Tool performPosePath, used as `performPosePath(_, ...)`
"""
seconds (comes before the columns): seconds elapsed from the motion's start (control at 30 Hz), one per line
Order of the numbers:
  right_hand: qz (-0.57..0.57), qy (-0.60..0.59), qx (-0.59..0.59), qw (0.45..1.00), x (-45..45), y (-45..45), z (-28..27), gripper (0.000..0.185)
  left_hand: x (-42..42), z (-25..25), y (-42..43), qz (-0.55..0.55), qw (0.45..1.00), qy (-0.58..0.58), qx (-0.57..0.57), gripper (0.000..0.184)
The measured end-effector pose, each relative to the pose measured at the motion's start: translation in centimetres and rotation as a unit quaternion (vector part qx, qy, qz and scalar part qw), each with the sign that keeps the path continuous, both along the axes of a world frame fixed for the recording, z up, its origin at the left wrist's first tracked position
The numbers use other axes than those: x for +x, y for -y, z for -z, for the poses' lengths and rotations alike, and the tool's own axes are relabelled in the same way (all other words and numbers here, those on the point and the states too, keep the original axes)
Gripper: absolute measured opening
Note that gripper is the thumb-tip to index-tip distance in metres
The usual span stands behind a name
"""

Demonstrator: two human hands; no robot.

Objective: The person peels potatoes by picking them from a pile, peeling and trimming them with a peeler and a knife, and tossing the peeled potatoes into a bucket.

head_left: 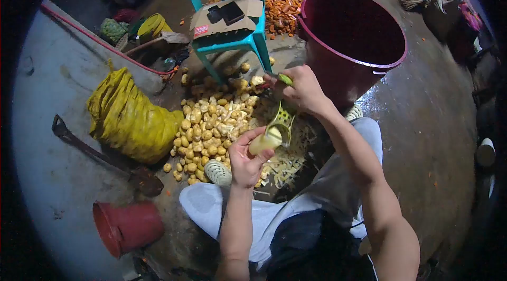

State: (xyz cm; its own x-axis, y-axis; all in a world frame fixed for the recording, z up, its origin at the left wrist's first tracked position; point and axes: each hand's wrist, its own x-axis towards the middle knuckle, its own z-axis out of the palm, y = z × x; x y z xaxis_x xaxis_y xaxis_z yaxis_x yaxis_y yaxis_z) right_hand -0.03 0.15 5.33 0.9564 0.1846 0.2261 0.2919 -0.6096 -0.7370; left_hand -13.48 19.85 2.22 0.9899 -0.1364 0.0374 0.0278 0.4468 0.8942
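Note:
My left hand (247, 162) is wrapped round a pale, peeled potato (264, 142) over the floor. Closed round the handle of a green peeler (282, 121), my right hand (298, 88) is above and to the right of it. The peeler's wide, perforated head is at the potato's upper right end; whether the blade touches it cannot be made out. Below and left of the hands lies a heap of potatoes (206, 128), some yellow-skinned, some pale. Thin peelings (288, 167) are scattered under the hands, close to my legs.
A large dark red tub (338, 64) stands at the upper right, beside a teal chair (248, 43) bearing cardboard. Orange pieces (280, 3) are piled behind. At left are a yellow sack (129, 117), a shovel (100, 157) and a red bucket (134, 225).

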Motion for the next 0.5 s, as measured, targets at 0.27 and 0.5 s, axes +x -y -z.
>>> performPosePath(0.27, -0.047, 0.028, -0.045, 0.998, -1.0, 0.0, -0.7, 0.048, -0.1, 0.1, -0.2, 0.017, 0.993, 0.001, 0.114, 0.054)
performPosePath(0.5, 0.01, -0.057, 0.049, 0.997, -0.3, -0.1, -0.6, 0.05, 0.0, 1.1, 0.2, 0.047, 0.989, -0.037, -0.133, 0.057)
